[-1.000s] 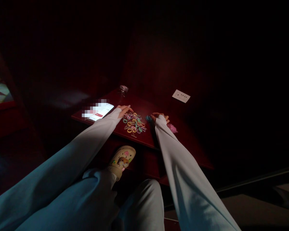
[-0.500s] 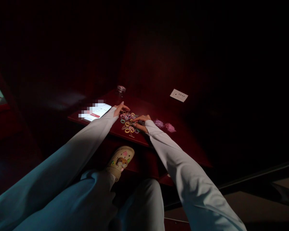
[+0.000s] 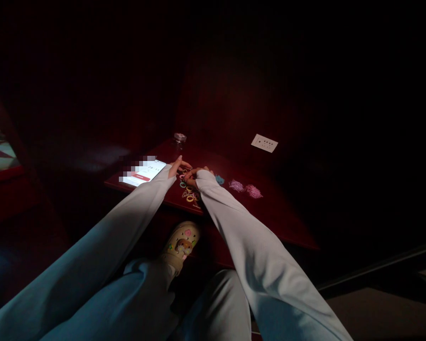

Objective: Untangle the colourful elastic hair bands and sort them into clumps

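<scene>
Small coloured hair ties (image 3: 190, 199) lie in a loose pile near the front edge of the dark red table. At the pile's far left side is my left hand (image 3: 178, 166), its thumb and fingers apart and nothing visible in them. My right hand (image 3: 196, 176) reaches over the pile with curled fingers close together, beside a pink ring-shaped tie. Whether it grips that tie is too small to make out. My right hand and sleeve cover part of the pile. Right of that hand sit a blue bunch (image 3: 219, 180), a purple bunch (image 3: 236, 185) and a pink bunch (image 3: 253, 191).
A lit phone (image 3: 145, 172) lies left of my left wrist. At the back of the table (image 3: 284, 218) stands a clear jar (image 3: 179, 141) with a lid. A white socket plate (image 3: 264, 143) is on the wall. Below the table edge is a beige clog (image 3: 181, 244).
My right hand has moved left across the pile towards my left hand, and its fingers have drawn together. The blue bunch now shows. My left hand stays near its place; the view shifted slightly.
</scene>
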### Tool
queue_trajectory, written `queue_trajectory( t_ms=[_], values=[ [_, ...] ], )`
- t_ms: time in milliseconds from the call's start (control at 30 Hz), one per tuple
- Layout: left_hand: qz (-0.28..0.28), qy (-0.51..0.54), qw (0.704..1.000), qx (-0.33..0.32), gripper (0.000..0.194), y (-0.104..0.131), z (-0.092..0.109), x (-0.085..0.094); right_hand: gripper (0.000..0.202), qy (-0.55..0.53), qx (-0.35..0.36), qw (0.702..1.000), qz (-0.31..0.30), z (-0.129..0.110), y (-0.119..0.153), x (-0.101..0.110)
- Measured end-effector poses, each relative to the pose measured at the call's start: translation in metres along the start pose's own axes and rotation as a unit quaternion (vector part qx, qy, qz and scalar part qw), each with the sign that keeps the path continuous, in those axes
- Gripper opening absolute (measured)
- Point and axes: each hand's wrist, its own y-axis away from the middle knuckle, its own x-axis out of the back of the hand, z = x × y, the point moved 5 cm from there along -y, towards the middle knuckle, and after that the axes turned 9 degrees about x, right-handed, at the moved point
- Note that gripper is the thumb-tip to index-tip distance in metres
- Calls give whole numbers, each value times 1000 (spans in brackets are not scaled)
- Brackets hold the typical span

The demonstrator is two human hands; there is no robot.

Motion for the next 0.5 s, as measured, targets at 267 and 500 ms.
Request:
queue_trajectory(
  t_ms=[267,500],
  values=[
    [-11,34,999,23,88,14,15,0,30,156,-54,984,-74,-28,-4,-3],
    [16,65,997,38,81,12,10,0,28,174,-94,977,-83,-35,-11,-11]
  ],
)
